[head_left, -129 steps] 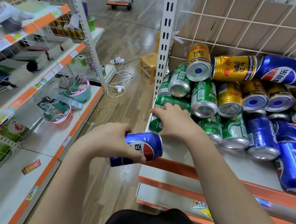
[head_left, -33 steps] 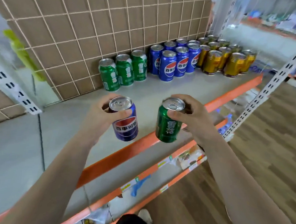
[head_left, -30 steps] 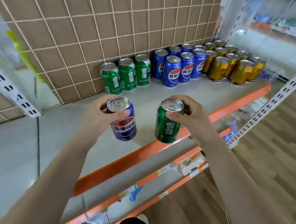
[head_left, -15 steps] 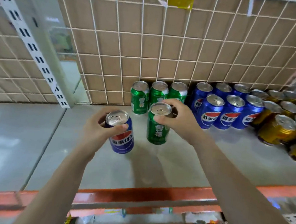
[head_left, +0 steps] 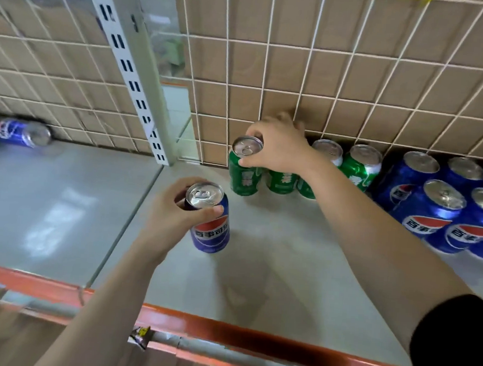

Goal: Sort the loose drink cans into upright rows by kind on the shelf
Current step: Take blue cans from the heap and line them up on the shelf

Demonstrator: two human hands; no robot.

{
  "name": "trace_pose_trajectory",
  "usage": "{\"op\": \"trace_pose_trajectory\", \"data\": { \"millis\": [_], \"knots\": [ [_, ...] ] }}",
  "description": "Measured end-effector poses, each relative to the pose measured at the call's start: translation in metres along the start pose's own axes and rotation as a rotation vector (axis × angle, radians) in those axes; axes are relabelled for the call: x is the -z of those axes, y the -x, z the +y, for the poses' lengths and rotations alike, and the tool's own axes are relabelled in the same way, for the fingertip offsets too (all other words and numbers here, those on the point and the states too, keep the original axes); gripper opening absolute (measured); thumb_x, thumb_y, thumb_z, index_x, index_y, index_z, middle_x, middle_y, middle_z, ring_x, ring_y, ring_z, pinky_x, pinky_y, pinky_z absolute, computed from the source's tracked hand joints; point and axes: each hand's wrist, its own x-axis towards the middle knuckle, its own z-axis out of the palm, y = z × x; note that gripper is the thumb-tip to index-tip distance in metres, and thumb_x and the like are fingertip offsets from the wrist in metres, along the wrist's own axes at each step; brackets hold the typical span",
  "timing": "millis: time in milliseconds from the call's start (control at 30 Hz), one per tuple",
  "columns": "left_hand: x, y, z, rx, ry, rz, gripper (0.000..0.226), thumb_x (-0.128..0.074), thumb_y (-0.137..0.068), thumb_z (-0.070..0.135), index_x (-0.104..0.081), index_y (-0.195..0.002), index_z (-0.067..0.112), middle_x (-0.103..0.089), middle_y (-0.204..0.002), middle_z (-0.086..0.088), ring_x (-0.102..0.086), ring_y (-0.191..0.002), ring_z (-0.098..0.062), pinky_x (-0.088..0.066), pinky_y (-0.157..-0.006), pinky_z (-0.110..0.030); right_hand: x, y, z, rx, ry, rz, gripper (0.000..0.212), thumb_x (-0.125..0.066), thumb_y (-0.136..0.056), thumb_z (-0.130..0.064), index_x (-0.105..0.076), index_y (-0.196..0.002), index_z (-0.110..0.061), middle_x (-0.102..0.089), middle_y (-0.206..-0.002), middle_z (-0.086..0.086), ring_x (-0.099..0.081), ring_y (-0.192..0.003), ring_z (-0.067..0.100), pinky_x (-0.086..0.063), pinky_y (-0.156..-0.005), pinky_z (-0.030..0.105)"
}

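- While the right hand reaches to the back of the shelf, its thumb and fingertips pinch the top rim of a green can.
- Green can: upright, close against the wire grid back panel, at the left end of the green row. It sits just beside the next green can; contact between the two cannot be confirmed.
- Green row: upright, along the back panel. The right forearm crosses it, so the count is uncertain.
- Left hand: fingers curled round the upper part of a blue can, thumb laid across its front just under the rim.
- Blue can: upright, lid up, red-white-blue logo facing the camera. It is in front of and left of the green row, apart from it. Cannot tell whether its base touches the shelf.
- Blue group: upright cans to the right of the green row, at least two deep, running off the right edge of the view.
- Slotted white upright divides this bay from the neighbouring bay on the left.
- One loose blue can lies on its side at the far back left of that bay.
- Orange strip runs along the shelf's front edge.
- Black sleeve covers the right upper arm.
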Motion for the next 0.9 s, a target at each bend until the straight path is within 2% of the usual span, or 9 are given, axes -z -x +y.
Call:
{"op": "trace_pose_trajectory", "data": {
  "millis": [100, 200, 367, 467, 567, 667, 767, 900],
  "knots": [
    [0.003, -0.006, -0.002, 0.026, -0.005, -0.006, 0.042, -0.078, -0.069, 0.003, -0.064, -0.101, 0.024, -0.07, -0.096, 0.004, -0.066, -0.083, -0.003, -0.05, -0.063, -0.014, 0.0, -0.013, 0.006, -0.029, 0.055, -0.032, 0.051, -0.069, -0.07, -0.058, -0.059, -0.111, -0.029, -0.057, -0.113, 0.001, -0.04, -0.116, 0.031, -0.027, -0.092, 0.045],
    [0.004, -0.012, -0.001, 0.043, -0.023, -0.027, 0.044, -0.079, -0.068, 0.007, -0.064, -0.106, 0.023, -0.07, -0.099, 0.005, -0.065, -0.091, -0.011, -0.05, -0.067, -0.02, -0.001, -0.019, 0.01, -0.037, 0.149, -0.035, 0.047, -0.067, -0.07, -0.059, -0.062, -0.104, -0.027, -0.058, -0.106, 0.003, -0.044, -0.111, 0.031, -0.027, -0.091, 0.044],
    [0.001, -0.018, 0.002, 0.033, -0.046, -0.068, 0.043, -0.079, -0.069, 0.008, -0.063, -0.105, 0.024, -0.069, -0.101, 0.007, -0.064, -0.096, -0.012, -0.051, -0.074, -0.025, 0.0, -0.02, 0.011, -0.055, 0.173, -0.029, 0.044, -0.067, -0.071, -0.055, -0.064, -0.1, -0.022, -0.051, -0.094, 0.001, -0.049, -0.103, 0.031, -0.026, -0.083, 0.041],
    [-0.001, -0.019, 0.003, 0.033, -0.038, -0.078, 0.043, -0.08, -0.068, 0.009, -0.064, -0.104, 0.026, -0.069, -0.099, 0.008, -0.064, -0.096, -0.011, -0.051, -0.076, -0.027, -0.002, -0.02, 0.009, -0.059, 0.145, -0.01, 0.044, -0.066, -0.074, -0.051, -0.061, -0.11, -0.027, -0.057, -0.106, 0.003, -0.047, -0.108, 0.032, -0.028, -0.086, 0.041],
    [-0.002, -0.017, 0.003, 0.021, -0.04, -0.096, 0.049, -0.085, -0.064, 0.012, -0.064, -0.106, 0.024, -0.069, -0.098, 0.009, -0.065, -0.093, -0.008, -0.052, -0.073, -0.024, -0.005, -0.018, 0.01, -0.08, 0.097, -0.001, 0.053, -0.066, -0.077, -0.051, -0.054, -0.124, -0.031, -0.057, -0.123, 0.002, -0.043, -0.116, 0.031, -0.029, -0.094, 0.044],
    [-0.002, -0.015, 0.003, 0.011, -0.034, -0.106, 0.047, -0.083, -0.066, 0.012, -0.063, -0.108, 0.023, -0.069, -0.099, 0.009, -0.065, -0.09, -0.004, -0.051, -0.071, -0.021, -0.006, -0.011, 0.011, -0.107, 0.086, 0.008, 0.055, -0.065, -0.077, -0.054, -0.053, -0.126, -0.03, -0.056, -0.124, 0.002, -0.042, -0.119, 0.03, -0.027, -0.098, 0.046],
    [-0.003, -0.014, 0.002, 0.005, -0.026, -0.122, 0.047, -0.08, -0.069, 0.012, -0.062, -0.11, 0.023, -0.068, -0.103, 0.007, -0.064, -0.095, -0.009, -0.051, -0.073, -0.022, -0.004, 0.004, 0.008, -0.121, 0.076, 0.088, 0.052, -0.062, -0.082, -0.05, -0.052, -0.128, -0.029, -0.054, -0.127, 0.004, -0.04, -0.123, 0.03, -0.024, -0.103, 0.045],
    [-0.012, -0.013, 0.003, -0.017, -0.009, -0.188, 0.046, -0.079, -0.069, 0.012, -0.061, -0.11, 0.025, -0.068, -0.101, 0.011, -0.063, -0.091, -0.002, -0.051, -0.064, -0.012, -0.001, 0.041, 0.006, -0.173, -0.004, 0.246, 0.046, -0.061, -0.086, -0.041, -0.054, -0.127, -0.023, -0.056, -0.124, 0.009, -0.042, -0.121, 0.031, -0.033, -0.101, 0.043]
  ]
}}
